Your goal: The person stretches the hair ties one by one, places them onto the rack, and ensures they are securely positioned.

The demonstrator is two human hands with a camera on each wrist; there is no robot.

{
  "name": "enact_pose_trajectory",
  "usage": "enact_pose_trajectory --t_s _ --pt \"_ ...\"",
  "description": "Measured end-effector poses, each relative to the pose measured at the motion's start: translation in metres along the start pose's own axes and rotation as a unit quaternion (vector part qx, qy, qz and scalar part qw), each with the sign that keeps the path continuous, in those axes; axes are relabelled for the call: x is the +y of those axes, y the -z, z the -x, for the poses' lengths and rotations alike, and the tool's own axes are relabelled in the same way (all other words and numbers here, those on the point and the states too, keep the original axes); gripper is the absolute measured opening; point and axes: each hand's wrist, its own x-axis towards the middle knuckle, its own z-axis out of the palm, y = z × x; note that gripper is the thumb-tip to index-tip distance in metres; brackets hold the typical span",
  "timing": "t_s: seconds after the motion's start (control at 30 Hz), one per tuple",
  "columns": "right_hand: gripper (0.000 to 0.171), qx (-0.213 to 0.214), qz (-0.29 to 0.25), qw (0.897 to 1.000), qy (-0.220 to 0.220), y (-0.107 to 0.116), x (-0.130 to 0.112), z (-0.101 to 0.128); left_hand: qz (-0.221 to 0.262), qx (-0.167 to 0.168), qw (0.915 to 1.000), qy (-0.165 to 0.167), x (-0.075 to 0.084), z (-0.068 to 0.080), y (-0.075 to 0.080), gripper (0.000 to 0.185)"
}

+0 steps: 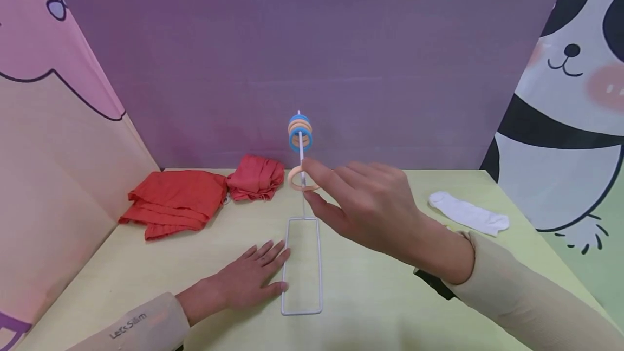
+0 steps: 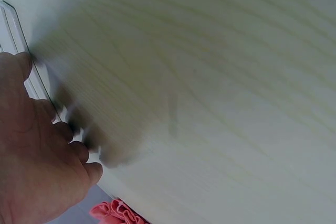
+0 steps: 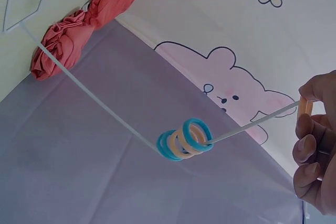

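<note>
My right hand (image 1: 372, 205) pinches a pale orange ring (image 3: 304, 109) between thumb and index finger, at the free end of a thin white rod (image 3: 257, 125). Whether the rod's tip has passed through this ring I cannot tell. Farther along, where the rod dips, hang several blue and orange rings (image 1: 292, 141). The rod rises from a flat rectangular wire base (image 1: 319, 267) on the table. My left hand (image 1: 244, 283) lies palm down with fingers spread, its thumb and fingertips touching the base's left side.
Two folded red cloths, a larger one (image 1: 180, 199) and a smaller one (image 1: 255, 177), lie at the table's back left. A white sock (image 1: 468, 213) lies at the back right. A purple backdrop (image 1: 312, 58) stands behind the table (image 1: 370, 297), with printed panels on both sides.
</note>
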Motion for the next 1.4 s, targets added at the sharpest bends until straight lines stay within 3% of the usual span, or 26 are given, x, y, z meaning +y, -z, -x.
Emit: enact_pose_trajectory --t_s 0.77,1.4 --pt "0.021 -0.025 0.052 0.997 -0.049 -0.060 0.035 0.004 -0.009 0.015 0.9998 0.000 0.002 0.002 -0.001 0.077" --pt "0.017 -0.044 0.061 0.995 -0.064 -0.075 0.042 -0.001 -0.008 0.012 0.9999 0.006 -0.002 -0.001 -0.006 0.078"
